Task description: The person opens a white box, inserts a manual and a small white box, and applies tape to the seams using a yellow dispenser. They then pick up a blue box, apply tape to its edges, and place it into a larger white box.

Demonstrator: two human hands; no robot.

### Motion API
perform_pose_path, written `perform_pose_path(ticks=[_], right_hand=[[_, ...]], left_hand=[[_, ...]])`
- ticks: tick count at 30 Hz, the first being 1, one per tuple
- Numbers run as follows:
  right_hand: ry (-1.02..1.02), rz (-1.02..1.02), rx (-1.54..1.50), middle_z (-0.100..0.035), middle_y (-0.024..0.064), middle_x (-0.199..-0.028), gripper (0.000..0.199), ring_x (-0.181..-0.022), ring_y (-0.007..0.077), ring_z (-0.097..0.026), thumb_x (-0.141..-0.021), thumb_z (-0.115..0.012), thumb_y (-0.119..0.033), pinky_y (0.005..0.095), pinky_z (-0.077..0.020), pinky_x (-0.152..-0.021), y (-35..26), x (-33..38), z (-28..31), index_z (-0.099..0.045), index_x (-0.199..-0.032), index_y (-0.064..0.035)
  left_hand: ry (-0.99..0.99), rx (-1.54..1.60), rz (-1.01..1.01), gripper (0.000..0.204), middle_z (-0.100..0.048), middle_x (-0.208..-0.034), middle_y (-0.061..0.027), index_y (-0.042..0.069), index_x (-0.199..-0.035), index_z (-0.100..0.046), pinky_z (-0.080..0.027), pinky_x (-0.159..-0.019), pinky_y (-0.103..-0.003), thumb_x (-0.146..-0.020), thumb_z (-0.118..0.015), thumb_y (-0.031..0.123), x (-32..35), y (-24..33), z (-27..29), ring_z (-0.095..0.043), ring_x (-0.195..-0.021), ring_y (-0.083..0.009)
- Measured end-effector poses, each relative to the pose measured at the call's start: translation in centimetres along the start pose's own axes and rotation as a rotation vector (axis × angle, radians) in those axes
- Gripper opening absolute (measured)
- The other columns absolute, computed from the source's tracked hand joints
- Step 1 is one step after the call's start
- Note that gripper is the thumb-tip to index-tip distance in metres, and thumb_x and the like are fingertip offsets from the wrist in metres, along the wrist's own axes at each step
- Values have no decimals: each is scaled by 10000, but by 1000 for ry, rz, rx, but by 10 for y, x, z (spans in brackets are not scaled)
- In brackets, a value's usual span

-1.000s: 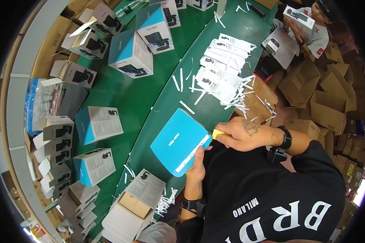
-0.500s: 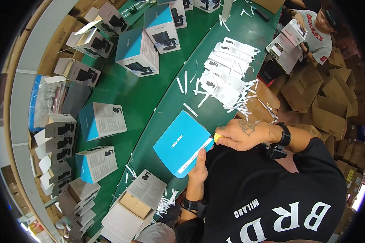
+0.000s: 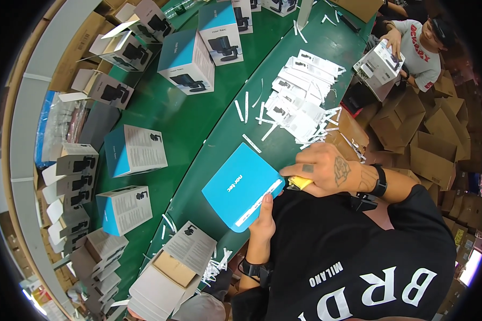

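Now, blue box (image 3: 242, 187): 1, over the green table (image 3: 190, 198).
Left hand (image 3: 261, 222): clamped on it, thumb on top.
Right hand (image 3: 326, 170): fingers around 1 yellow tool (image 3: 301, 182); index extended toward the corner, where the tool was earlier.
Blue-and-white boxes (image 3: 140, 147) directly left: 2.

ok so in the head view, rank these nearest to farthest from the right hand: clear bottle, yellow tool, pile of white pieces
From the right hand:
1. yellow tool: in its grip
2. pile of white pieces: ahead, on the green table
3. clear bottle: farthest, at the top edge, to the left
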State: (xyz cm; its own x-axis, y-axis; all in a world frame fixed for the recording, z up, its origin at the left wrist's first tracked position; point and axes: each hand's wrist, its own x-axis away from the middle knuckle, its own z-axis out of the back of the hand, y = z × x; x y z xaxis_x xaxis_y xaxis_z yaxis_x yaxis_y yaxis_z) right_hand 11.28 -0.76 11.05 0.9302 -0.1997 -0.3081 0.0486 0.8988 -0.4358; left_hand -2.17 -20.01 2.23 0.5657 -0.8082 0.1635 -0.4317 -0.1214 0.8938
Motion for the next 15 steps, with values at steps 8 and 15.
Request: perform_pose_path(ticks=[8,15], right_hand=[[-9,62,-59,-513,-10,-750,403,-626,192,-586,-760,-805,-174,346,-454,-562,1,2,-11,-732,-1156,-171],[25,-17,-152,-573,18,-786,253,-654,221,-617,-810,-803,-167,359,-475,-578,-5,-9,-15,-708,-1043,-143]], left_hand=[[47,-99,-32,572,-564,-1430,-119,45,-1499,-426,-470,-1116,-438,-991,-688,40,6,-9,7,-563,-1317,-258],[37,-104,-30,570,-573,-1414,-112,42,-1491,-438,-471,-1118,-423,-983,-695,33,4,-8,5,-569,-1305,-245]])
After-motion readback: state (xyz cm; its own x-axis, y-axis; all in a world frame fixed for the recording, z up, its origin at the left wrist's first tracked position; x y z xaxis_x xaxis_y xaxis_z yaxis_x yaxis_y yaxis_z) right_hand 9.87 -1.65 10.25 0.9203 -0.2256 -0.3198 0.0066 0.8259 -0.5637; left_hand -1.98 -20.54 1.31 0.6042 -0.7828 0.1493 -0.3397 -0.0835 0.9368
